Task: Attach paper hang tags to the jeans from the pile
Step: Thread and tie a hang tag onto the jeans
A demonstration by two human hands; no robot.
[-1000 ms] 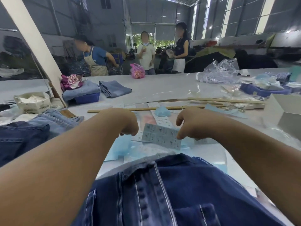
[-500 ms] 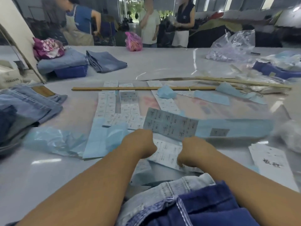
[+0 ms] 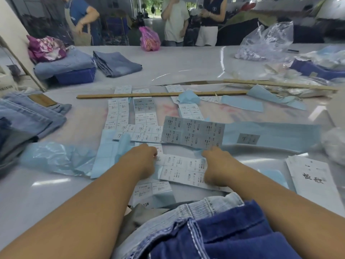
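Printed label sheet (image 3: 192, 132) lifted (tilted), dark jeans (image 3: 233, 238) below.

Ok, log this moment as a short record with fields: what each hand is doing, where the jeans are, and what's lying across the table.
left hand: knuckles up, on the label sheets, fingers hidden
right hand: holds the lifted grey label sheet at its near edge
nearest jeans: dark blue, at the table's near edge
jeans pile: light blue, on the left
wooden stick: lies across the far label strips
table: pale, glossy
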